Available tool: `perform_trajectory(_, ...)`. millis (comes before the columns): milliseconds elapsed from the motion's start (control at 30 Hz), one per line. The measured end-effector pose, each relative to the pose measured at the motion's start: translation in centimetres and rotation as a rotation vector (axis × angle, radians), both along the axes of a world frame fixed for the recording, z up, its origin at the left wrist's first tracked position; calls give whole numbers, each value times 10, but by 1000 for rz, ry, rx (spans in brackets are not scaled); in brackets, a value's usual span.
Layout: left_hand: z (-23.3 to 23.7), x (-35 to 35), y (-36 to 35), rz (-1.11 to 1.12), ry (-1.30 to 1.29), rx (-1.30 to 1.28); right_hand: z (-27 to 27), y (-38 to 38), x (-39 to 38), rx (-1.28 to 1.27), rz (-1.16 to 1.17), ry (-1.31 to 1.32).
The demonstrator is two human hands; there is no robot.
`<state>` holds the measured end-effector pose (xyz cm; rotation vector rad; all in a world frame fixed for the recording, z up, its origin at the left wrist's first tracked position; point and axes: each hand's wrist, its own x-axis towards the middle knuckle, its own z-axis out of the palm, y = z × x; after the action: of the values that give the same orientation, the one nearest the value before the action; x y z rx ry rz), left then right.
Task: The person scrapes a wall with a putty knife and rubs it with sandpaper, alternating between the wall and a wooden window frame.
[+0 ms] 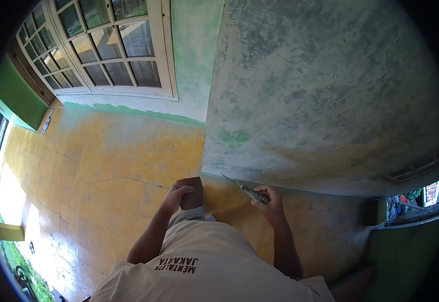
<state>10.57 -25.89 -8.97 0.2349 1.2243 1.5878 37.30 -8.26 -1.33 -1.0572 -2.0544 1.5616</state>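
My left hand (175, 196) is closed around a flat, reddish-brown rectangle that looks like a piece of sandpaper (194, 193), with the thumb lying across its face. In my right hand (273, 205) is a screwdriver (249, 191) with a thin metal shaft and a dark handle; its tip points up and left toward the wall's foot. Both hands are in front of my body, apart from each other. Neither tool appears to touch the wall (330, 90), whose grey-white surface is patchy, with worn green paint.
A yellowish tiled floor (113, 156) with cracks runs along the wall. White-framed windows (113, 45) are at the upper left. On the left, a green pillar (23, 95) and a low yellow ledge (8, 231) border a sunlit strip. A dark green surface (406, 256) lies at the lower right.
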Motion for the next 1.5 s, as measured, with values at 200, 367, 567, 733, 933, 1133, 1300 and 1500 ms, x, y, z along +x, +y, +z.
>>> perform_trajectory(200,0,1,7,-42,4,8,42,19,-19,-47,-173,515)
perform_trajectory(367,-3,-13,27,-62,2,28,118,15,-71,-223,-247,702)
perform_trajectory(567,11,-46,62,-56,-8,79,154,54,-124,111,181,932)
perform_trajectory(733,23,-83,84,19,-8,104,196,78,-164,299,313,1116)
perform_trajectory(933,14,-127,99,48,0,105,226,103,-195,424,388,1279)
perform_trajectory(1133,6,-149,103,54,-35,70,252,118,-204,615,420,1343)
perform_trajectory(1300,5,-150,112,55,-55,51,273,127,-213,744,424,1442)
perform_trajectory(1500,21,-150,129,77,-48,74,291,132,-227,792,502,1394)
